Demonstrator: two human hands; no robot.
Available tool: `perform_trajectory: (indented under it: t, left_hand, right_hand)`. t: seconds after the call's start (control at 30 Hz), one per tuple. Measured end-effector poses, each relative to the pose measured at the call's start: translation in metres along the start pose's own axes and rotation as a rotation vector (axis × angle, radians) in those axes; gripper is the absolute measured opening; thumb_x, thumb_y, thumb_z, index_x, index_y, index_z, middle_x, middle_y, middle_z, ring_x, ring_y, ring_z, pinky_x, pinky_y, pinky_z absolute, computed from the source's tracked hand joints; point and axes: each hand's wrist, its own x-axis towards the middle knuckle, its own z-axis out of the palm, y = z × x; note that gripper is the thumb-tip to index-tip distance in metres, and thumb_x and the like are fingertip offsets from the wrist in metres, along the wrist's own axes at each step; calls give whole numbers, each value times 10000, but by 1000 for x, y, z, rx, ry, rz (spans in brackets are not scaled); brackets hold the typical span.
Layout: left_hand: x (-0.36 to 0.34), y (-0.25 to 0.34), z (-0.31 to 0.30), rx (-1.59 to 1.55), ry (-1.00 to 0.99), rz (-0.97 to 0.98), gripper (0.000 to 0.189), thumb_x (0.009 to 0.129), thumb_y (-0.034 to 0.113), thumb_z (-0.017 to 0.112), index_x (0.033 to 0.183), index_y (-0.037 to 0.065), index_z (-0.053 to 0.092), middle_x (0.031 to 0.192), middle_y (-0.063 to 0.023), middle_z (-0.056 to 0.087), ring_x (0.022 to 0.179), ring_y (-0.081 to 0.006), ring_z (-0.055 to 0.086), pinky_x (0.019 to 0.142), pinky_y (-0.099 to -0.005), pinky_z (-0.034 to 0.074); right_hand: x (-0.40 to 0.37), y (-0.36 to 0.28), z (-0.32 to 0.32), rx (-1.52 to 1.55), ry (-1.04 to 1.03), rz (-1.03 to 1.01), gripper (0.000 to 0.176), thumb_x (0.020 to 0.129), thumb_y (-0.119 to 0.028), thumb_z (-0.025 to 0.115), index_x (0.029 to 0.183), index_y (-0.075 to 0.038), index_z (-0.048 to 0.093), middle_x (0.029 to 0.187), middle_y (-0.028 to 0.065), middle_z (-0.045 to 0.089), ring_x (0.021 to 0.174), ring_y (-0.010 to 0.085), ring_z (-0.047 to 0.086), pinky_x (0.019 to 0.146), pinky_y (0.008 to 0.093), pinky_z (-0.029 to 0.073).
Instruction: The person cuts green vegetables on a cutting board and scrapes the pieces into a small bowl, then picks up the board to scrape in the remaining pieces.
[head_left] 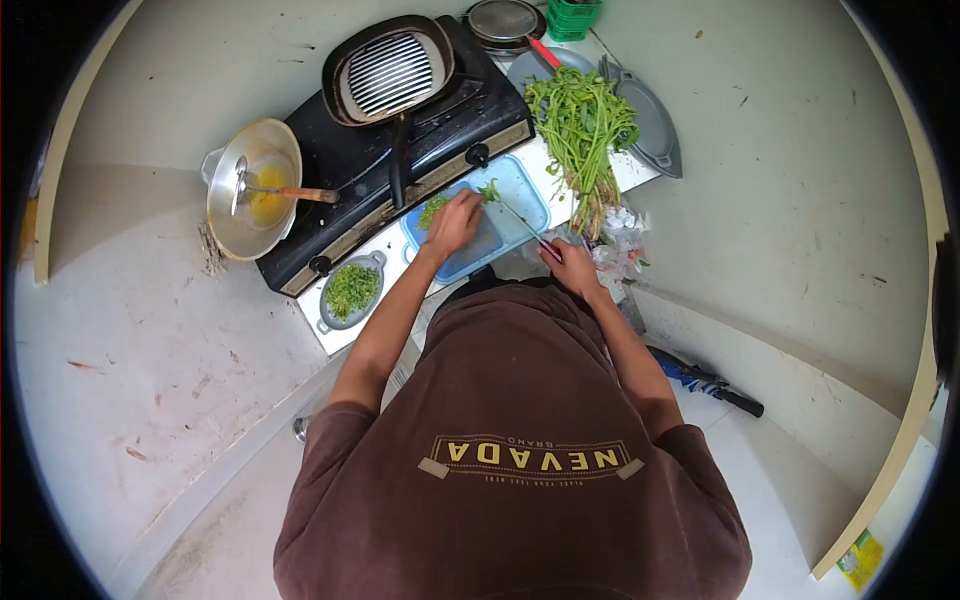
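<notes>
- Blue tray [527,190] beside the black stove [335,165], with chopped greens [432,211] on it, just beside the left hand [455,222].
- Leafy sprig [489,191] at the left fingertips; cannot tell whether they pinch it.
- Right hand [571,266] clenched round the handle of a knife [519,219], blade angled towards the sprig.

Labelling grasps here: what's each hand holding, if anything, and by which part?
Right hand: knife, by the handle. Left hand: fingertips at a leafy sprig; whether it's gripped, and where, can't be told.
</notes>
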Motion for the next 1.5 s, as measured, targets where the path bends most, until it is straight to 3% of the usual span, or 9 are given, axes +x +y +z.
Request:
perform_trajectory:
  t: [0.27, 0.3, 0.53, 0.63, 0.83, 1.03, 1.33, 1.5]
  left_hand:
    - [61, -5, 34, 220, -182, 175, 248, 876, 7, 609, 1095, 90, 687, 1146, -124, 622, 973, -364, 694, 802, -486, 572]
    - [64, -7, 37, 264, -168, 226, 185, 884, 17, 589, 1034, 89, 668, 1081, -130, 617, 970, -352, 692, 805, -483, 568]
    - [67, -25, 41, 298, -263, 259, 105, 914, 58, 584, 1006, 78, 630, 1035, -124, 617, 978, -354, 653, 860, -493, 526]
    - [64, -24, 47, 217, -149, 275, 64, 937, 58, 578, 989, 61, 616, 1029, -128, 613, 969, -366, 632, 871, -491, 510]
    - [67, -10, 52, -280, -81, -24, 69, 955, 56, 582, 1009, 37, 622, 1008, -171, 644, 952, -401, 615, 865, -483, 500]
    - [55, 5, 19, -40, 27, 89, 136, 971, 102, 613, 1069, 32, 677, 998, -173, 672, 990, -402, 628, 868, -487, 492]
    - [36, -15, 26, 368, 99, 21, 140, 950, 163, 647, 1015, 104, 755, 966, -100, 709, 968, -297, 630, 876, -439, 427]
    - [41, -9, 29, 398, -18, 45, 125, 909, 153, 662, 988, 103, 745, 961, -88, 736, 962, -286, 604, 877, -447, 382]
  right_hand:
    - [-11, 13, -27, 25, 63, 79, 453, 988, -458, 665, 927, -10, 688, 741, 246, 679, 743, 455, 685, 690, 525, 522]
    - [-13, 14, -31, 31, 63, 91, 458, 988, -463, 663, 926, -10, 688, 740, 246, 678, 745, 456, 686, 691, 526, 522]
    - [-24, 26, -38, 40, 91, 127, 470, 987, -476, 661, 937, -11, 703, 744, 248, 681, 760, 459, 691, 712, 527, 531]
    - [-25, 26, -40, 35, 102, 140, 473, 985, -479, 664, 936, -11, 713, 753, 251, 686, 765, 453, 696, 716, 526, 533]
    - [-19, 29, -39, 59, 91, 148, 476, 979, -484, 666, 931, -14, 724, 764, 246, 695, 768, 438, 704, 713, 523, 538]
    - [-12, 38, -34, 35, 70, 114, 469, 976, -485, 667, 942, -22, 731, 782, 234, 706, 761, 435, 702, 707, 521, 540]
    - [-5, 43, -39, 43, 62, 91, 468, 978, -486, 664, 944, -24, 732, 772, 224, 701, 757, 436, 700, 688, 518, 535]
    - [-5, 45, -38, 49, 58, 73, 465, 983, -485, 657, 950, -28, 736, 766, 223, 696, 753, 437, 696, 687, 517, 531]
